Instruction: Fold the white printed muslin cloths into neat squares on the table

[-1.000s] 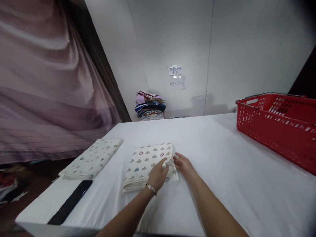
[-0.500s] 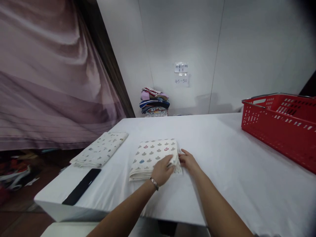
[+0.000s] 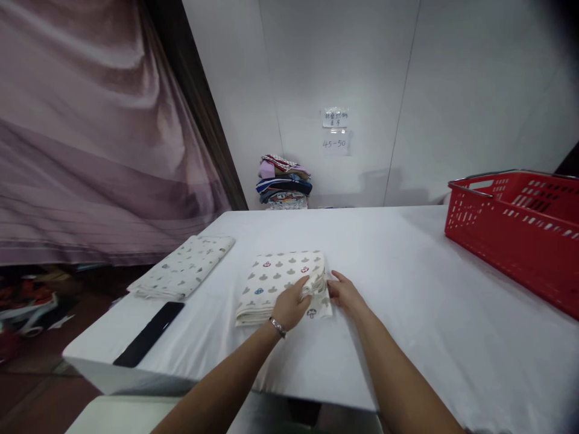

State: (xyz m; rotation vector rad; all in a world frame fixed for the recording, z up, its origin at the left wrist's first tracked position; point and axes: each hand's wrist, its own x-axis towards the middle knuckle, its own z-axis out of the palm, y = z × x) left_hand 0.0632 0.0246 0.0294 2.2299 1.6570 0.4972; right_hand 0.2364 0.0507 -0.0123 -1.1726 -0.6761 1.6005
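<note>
A folded white cloth with grey, red and blue mushroom-like prints (image 3: 275, 280) lies on the white-covered table in front of me. At its right side my left hand (image 3: 292, 306), with a bracelet at the wrist, is closed on the gathered upper layers and lifts them a little. A lower layer shows flat beneath, with a dark print near the front right corner. My right hand (image 3: 346, 292) rests at the cloth's right edge. Its thumb touches the fabric and the index finger stands apart from it; the other fingertips are partly hidden.
Another folded printed cloth (image 3: 187, 265) lies to the left, a black phone-like slab (image 3: 149, 334) in front of it. On the right stands a red plastic basket (image 3: 511, 235). Stacked folded fabrics (image 3: 284, 184) sit beyond the table (image 3: 384, 247), below wall signs (image 3: 335, 132).
My left hand has drawn the upper layers at the right side slightly up and leftward, uncovering a dark print on the layer below. My right hand stays at the edge.
</note>
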